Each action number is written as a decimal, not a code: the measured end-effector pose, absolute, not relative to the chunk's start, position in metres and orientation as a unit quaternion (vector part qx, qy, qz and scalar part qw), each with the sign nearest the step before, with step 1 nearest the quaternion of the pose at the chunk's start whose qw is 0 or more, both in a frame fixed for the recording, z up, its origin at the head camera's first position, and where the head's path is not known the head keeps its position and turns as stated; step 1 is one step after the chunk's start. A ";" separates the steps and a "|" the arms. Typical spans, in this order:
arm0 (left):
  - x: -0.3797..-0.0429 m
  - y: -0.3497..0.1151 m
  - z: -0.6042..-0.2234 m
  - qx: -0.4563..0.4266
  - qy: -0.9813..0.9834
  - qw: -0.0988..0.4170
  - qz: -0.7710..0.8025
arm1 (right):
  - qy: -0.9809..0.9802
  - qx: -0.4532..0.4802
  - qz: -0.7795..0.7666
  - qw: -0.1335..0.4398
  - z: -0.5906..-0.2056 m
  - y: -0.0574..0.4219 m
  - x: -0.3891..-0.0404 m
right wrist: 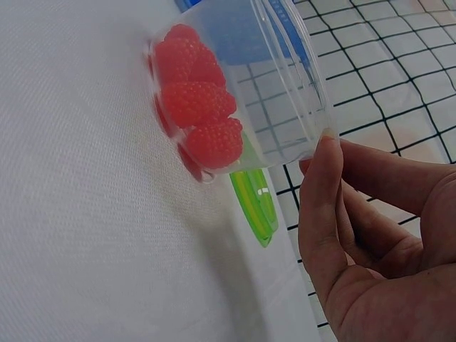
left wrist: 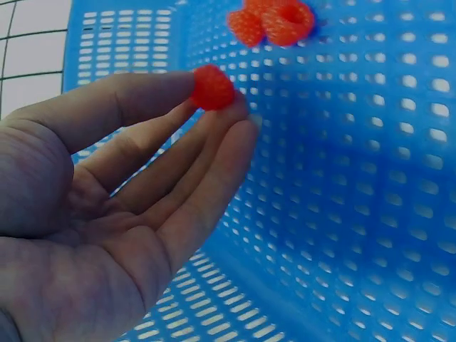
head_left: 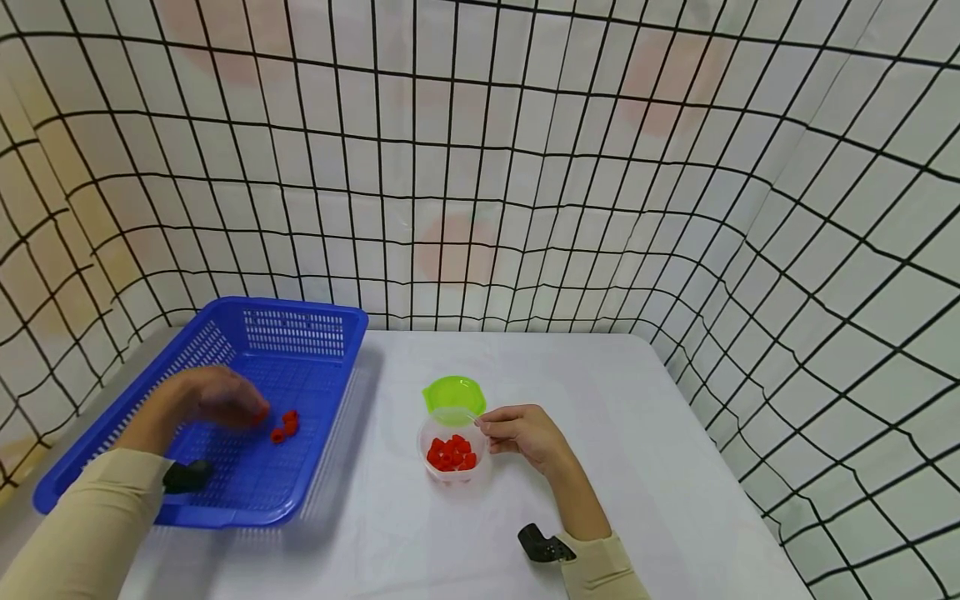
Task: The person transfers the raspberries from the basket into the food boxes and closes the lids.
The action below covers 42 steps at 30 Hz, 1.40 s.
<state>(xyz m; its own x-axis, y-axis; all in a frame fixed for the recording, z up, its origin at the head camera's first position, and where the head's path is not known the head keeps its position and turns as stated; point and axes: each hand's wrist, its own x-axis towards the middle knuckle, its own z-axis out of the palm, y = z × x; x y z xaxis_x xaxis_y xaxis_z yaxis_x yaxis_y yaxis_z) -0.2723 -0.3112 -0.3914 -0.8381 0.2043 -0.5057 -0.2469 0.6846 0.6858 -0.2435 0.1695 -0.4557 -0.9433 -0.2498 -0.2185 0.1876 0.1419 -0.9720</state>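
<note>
Clear tub point(right wrist: 267, 100) part-filled: several raspberries point(head_left: 452, 455) inside; your right hand point(head_left: 527, 433) pinches its rim. Left of the tub, in the blue basket point(head_left: 300, 375), your left hand point(head_left: 221, 398) pinches one raspberry point(left wrist: 213, 88); a small cluster point(head_left: 290, 428) lies uncollected. Green lid point(head_left: 456, 392) off, behind the tub.

Work Surface and Enclosure

The white tabletop point(head_left: 660, 450) has a rounded far-right corner. A white backdrop point(head_left: 581, 179) stands along the far edge and both sides. A black grid point(head_left: 543, 154) crosses it, wavy toward the bottom. Pale red round patches point(head_left: 667, 83) mark the rear; yellowish patches point(head_left: 78, 250), the left.
</note>
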 end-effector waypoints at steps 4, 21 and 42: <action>-0.274 -0.310 -0.386 -0.006 0.873 0.253 0.416 | 0.738 -0.023 -0.654 0.166 -0.457 0.169 -0.244; -0.283 -0.260 -0.352 0.041 0.835 0.223 0.502 | 0.740 -0.014 -0.652 0.165 -0.455 0.169 -0.242; -0.278 -0.151 -0.342 0.100 0.826 0.253 0.495 | 0.745 -0.018 -0.648 0.161 -0.457 0.169 -0.243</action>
